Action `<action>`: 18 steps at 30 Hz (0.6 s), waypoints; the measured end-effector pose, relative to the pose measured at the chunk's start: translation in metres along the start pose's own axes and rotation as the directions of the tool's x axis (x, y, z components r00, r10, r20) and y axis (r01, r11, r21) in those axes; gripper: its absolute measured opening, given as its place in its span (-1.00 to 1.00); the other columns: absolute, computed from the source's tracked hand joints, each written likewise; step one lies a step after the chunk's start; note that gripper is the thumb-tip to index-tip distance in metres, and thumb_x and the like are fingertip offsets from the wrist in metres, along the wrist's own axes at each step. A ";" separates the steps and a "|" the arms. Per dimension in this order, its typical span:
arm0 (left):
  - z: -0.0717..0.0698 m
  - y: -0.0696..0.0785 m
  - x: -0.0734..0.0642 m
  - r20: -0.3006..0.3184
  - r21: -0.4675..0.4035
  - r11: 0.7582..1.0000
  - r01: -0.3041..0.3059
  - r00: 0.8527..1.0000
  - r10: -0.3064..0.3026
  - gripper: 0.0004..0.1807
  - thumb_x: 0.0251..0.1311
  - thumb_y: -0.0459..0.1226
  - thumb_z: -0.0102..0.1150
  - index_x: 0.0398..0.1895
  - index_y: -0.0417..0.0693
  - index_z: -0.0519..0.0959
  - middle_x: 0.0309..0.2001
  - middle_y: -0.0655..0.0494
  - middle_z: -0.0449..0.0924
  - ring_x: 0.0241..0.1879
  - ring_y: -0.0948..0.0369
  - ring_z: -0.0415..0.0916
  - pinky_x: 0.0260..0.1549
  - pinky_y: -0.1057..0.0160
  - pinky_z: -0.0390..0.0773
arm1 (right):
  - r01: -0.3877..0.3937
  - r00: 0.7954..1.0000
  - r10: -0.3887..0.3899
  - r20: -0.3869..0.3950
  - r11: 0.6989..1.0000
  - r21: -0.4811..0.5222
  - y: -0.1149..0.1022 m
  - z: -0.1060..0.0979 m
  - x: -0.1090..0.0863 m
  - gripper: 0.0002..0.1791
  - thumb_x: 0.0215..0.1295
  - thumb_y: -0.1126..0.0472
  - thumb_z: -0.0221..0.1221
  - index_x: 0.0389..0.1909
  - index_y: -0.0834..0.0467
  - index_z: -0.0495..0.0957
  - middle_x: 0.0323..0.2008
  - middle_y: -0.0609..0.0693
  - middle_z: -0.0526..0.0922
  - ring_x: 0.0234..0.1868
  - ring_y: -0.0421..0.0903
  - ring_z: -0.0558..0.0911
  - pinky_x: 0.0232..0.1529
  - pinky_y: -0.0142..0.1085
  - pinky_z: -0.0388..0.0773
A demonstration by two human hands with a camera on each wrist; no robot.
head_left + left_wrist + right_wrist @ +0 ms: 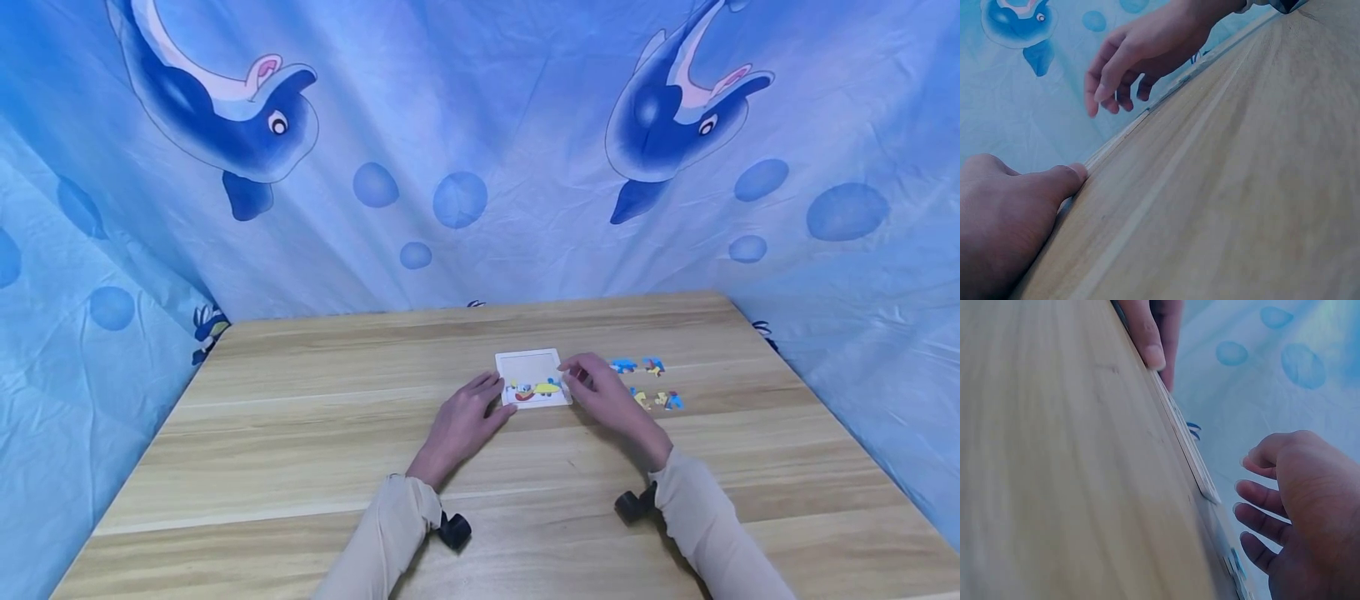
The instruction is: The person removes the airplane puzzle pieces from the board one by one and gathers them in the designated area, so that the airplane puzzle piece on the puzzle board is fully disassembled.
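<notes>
A small white-rimmed jigsaw tray (527, 354) lies flat on the table, with joined yellow, red and blue pieces (534, 390) along its near side. My left hand (467, 415) holds the tray at its near left corner, fingers along the left side and thumb at the near edge. In the right wrist view, that thumb (1155, 357) presses on the tray's edge. Over the tray's right rim hovers my right hand (600, 396), its fingers loosely bent. The left wrist view shows nothing between the right hand's thumb and fingers (1102, 92).
Loose jigsaw pieces (653, 367) lie in small groups right of the tray, some partly behind the right hand. The wooden table (315, 433) ends at a blue dolphin-print curtain (510, 250) at the back and sides. Both wrists wear a black camera (453, 531).
</notes>
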State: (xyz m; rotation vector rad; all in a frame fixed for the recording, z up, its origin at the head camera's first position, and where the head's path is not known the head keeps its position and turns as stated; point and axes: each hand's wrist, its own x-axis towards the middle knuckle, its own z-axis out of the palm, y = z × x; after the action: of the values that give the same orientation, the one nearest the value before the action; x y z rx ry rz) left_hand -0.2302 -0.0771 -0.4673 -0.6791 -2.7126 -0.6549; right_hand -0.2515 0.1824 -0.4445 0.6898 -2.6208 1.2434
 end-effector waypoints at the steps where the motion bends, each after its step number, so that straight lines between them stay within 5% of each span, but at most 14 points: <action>1: 0.000 0.000 0.000 0.001 -0.001 1.000 0.000 1.000 0.000 -0.42 0.31 0.11 0.06 0.25 -0.04 0.50 0.28 0.03 0.44 0.32 0.13 0.32 0.19 0.06 0.43 | 0.004 1.000 -0.004 0.005 1.000 0.002 -0.001 0.002 0.001 -0.79 0.39 0.29 0.08 -0.03 0.24 0.54 -0.27 0.01 0.51 -0.27 -0.11 0.50 -0.27 -0.29 0.53; 18: 0.000 0.000 0.001 -0.005 0.015 1.000 -0.018 1.000 0.018 -0.42 0.31 0.11 0.05 0.23 -0.05 0.51 0.27 0.00 0.45 0.31 0.11 0.33 0.18 0.06 0.44 | 0.055 0.997 -0.054 0.056 0.998 -0.023 -0.013 0.026 0.016 -0.79 0.30 0.28 0.18 -0.07 0.23 0.56 -0.30 -0.03 0.53 -0.26 -0.13 0.49 -0.19 -0.23 0.49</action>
State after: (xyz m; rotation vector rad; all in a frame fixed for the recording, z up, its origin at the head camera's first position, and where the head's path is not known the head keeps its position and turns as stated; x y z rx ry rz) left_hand -0.2309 -0.0765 -0.4668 -0.6964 -2.7013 -0.6305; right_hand -0.2581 0.1501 -0.4471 0.7967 -2.6372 1.1914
